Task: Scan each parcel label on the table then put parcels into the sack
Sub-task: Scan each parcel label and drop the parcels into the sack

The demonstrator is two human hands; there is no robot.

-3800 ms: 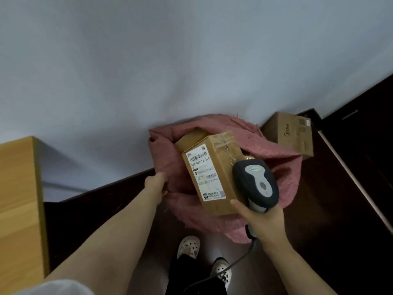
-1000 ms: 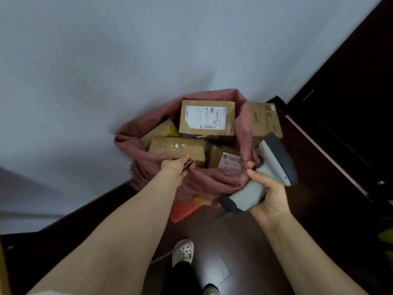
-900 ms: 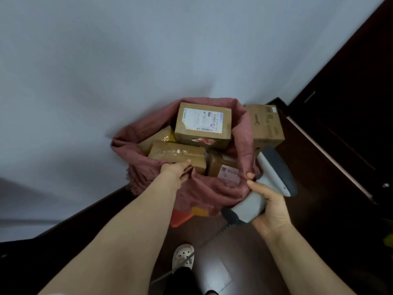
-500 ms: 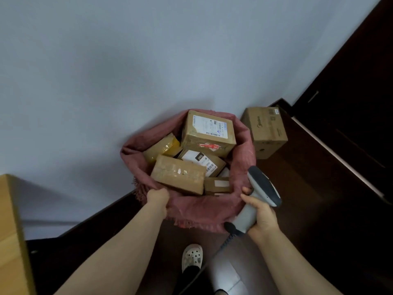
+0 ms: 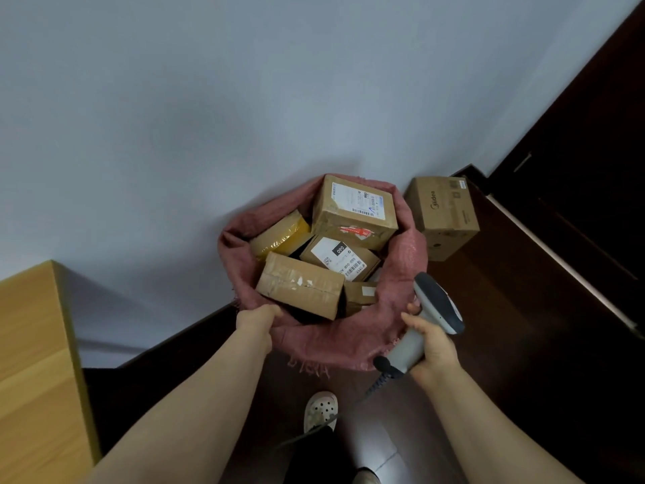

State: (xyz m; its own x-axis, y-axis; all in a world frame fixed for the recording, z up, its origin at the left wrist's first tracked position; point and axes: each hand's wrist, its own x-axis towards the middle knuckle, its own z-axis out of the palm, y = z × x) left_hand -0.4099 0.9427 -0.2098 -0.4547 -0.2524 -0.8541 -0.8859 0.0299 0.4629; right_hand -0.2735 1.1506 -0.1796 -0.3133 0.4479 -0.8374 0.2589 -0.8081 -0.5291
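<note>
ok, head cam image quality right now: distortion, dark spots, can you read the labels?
Head view: wide-angle bend, the door frame leans hard. Soft light, no glare; the floor is nearly black. Sack and boxes are sharp: "060" on one label is readable, the fine print is not. Left hand grips the sack rim, right hand holds the scanner; both are well lit.
</note>
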